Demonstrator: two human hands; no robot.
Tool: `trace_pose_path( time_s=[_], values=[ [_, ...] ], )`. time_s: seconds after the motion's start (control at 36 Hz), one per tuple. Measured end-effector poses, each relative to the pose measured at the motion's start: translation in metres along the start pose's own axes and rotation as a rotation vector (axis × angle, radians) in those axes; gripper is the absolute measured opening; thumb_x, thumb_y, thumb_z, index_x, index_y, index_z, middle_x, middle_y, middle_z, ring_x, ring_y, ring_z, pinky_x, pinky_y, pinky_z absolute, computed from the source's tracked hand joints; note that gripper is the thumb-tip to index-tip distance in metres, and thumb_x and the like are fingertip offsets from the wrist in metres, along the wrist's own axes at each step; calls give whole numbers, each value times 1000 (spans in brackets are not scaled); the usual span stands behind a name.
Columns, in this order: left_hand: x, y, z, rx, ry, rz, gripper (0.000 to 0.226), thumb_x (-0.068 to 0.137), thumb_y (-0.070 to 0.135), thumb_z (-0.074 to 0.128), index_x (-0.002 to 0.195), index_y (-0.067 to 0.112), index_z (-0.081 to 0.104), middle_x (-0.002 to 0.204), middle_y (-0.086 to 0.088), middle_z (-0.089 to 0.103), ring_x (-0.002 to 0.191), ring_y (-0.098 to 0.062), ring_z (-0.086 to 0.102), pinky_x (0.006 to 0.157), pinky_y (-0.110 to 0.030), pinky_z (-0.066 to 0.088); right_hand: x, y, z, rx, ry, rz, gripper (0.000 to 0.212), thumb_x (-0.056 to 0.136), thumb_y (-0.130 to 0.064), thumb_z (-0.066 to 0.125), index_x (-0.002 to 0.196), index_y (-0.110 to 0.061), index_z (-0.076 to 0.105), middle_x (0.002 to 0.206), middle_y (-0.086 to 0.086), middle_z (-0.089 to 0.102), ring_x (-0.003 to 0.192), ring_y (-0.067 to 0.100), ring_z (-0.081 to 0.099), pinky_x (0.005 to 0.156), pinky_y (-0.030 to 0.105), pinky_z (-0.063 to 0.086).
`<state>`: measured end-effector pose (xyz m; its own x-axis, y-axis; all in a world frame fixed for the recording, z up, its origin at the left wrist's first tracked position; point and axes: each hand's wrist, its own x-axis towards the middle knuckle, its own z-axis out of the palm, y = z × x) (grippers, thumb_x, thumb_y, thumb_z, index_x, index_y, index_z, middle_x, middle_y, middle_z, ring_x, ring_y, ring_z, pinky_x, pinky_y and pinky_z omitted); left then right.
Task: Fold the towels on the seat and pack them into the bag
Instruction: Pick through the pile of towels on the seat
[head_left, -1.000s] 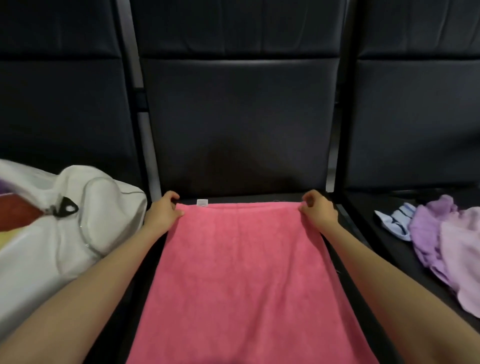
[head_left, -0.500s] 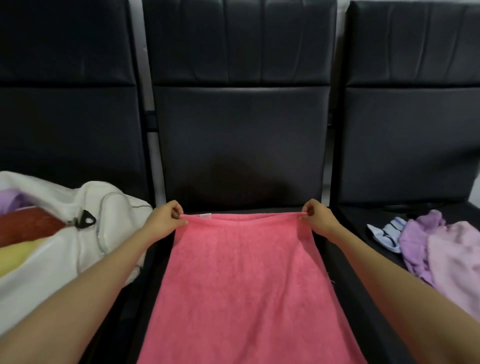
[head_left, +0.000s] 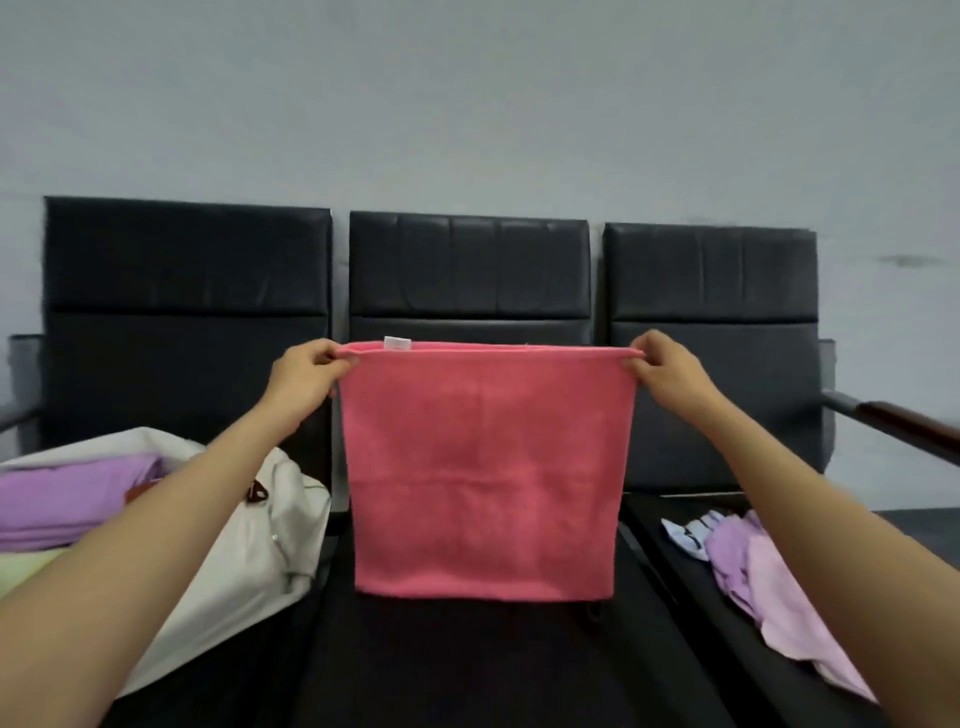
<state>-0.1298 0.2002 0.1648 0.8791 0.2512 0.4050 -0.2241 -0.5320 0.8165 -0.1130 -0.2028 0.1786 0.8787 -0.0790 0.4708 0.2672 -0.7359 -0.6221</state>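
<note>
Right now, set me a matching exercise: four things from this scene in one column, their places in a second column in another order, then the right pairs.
Things: 1 pink towel; 2 white bag; 3 folded purple towel; 4 crumpled lilac towels.
Places: A on the right seat; B inside the white bag; C on the left seat; D pinched by left hand and right hand, before the middle seat.
Pairs: 1-D, 2-C, 3-B, 4-A.

Three black padded seats (head_left: 469, 266) against a grey wall (head_left: 467, 104).
</note>
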Motion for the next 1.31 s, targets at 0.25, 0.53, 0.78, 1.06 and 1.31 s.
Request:
trace_pose_path(
  time_s=[0.25,0.53,0.78,1.06,1.31],
  values=[
    [-49,42,-39,-360,-284,-241,15,95,3,55,109,0,58,105,-21,66,76,-27,73,59,-29,60,-47,-27,-52,526,-279,181,3,99,-9,50,98,-9,48,89,16,64,72,26,72,69,37,61],
    [-74,72,-69,-481,-313,-214,20,92,6,60,111,2,60,104,-16,67,79,-25,73,61,-28,60,-75,-46,-91,732,-268,125,29,94,-10,59,121,-12,49,99,20,65,75,28,73,68,34,61],
    [-69,45,-52,-421,-310,-323,19,93,2,58,111,-3,57,98,-17,66,70,-25,73,63,-33,61,-74,-30,-62,742,-340,190,19,101,-6,45,113,-20,46,93,17,59,76,30,73,68,33,61],
    [-51,36,-24,-524,8,-181,22,97,1,50,108,14,38,92,-16,59,57,-19,71,58,-33,61,-51,-22,-23,695,-126,131,24,101,-1,39,82,-16,45,84,15,62,72,22,72,69,27,60],
    [-50,24,-30,-449,-21,-58,22,101,3,42,97,10,63,98,-15,66,78,-18,72,73,-30,60,-41,-34,-15,811,-49,109,38,90,11,33,89,-8,66,93,14,68,82,19,71,78,24,57]
  ],
)
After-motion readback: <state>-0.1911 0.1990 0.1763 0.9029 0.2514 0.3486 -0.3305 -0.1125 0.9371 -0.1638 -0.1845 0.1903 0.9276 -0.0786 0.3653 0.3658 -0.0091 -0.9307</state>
